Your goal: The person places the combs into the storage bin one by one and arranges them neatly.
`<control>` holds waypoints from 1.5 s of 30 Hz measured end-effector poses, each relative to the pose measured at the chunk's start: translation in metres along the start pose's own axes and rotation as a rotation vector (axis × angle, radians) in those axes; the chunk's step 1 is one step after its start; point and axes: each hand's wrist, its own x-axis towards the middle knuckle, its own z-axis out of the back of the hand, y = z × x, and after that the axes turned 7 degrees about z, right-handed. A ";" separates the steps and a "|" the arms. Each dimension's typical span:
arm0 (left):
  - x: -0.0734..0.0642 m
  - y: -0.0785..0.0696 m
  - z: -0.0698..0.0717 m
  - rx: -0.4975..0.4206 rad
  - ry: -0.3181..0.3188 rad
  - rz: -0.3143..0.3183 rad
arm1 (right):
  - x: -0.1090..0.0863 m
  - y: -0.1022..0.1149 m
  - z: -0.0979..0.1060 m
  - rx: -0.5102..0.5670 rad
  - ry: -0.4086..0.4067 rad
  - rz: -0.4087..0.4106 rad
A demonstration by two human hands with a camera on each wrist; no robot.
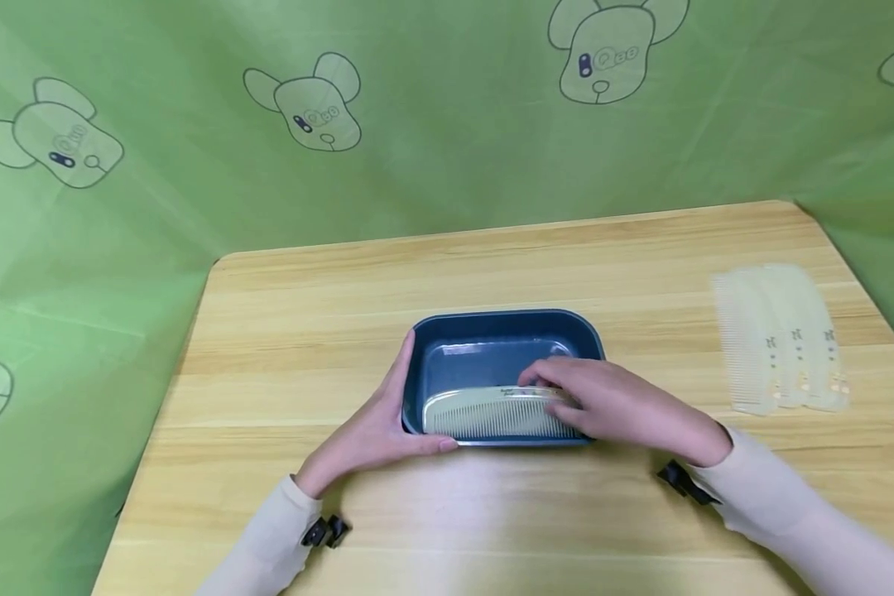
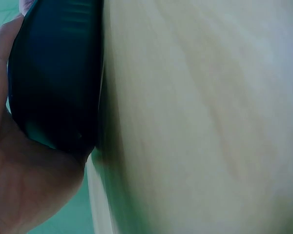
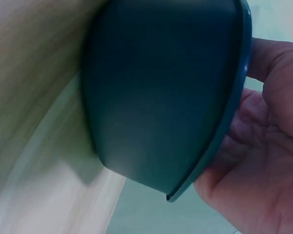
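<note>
A dark blue rectangular tray (image 1: 469, 358) sits on the table. Around its left end my left hand (image 1: 372, 430) grips, thumb along the front rim and fingers against the left side; the left wrist view shows the palm (image 2: 34, 185) close against the tray wall. A pale translucent comb (image 1: 484, 414) lies lengthwise in the front part of the tray, teeth toward me. My right hand (image 1: 622, 406) reaches over the right end and pinches the comb's right part, fingers by its spine and thumb by its teeth. In the right wrist view the tray's outer wall (image 3: 161, 97) hides the comb.
Several similar pale combs (image 1: 782, 339) lie overlapping on the right of the wooden table (image 1: 305, 331), teeth to the left. A green curtain (image 1: 447, 182) printed with cartoon heads hangs behind the table and along its sides.
</note>
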 end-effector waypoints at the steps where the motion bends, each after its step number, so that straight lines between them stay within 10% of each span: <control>1: 0.000 0.000 0.000 -0.003 0.001 -0.001 | 0.000 0.001 -0.001 -0.021 -0.004 0.002; 20: 0.001 -0.002 0.000 0.001 0.010 -0.005 | 0.000 0.006 -0.017 -0.186 -0.077 -0.019; 45: 0.001 0.002 0.000 0.011 -0.001 -0.015 | -0.019 -0.008 -0.010 0.020 -0.387 0.091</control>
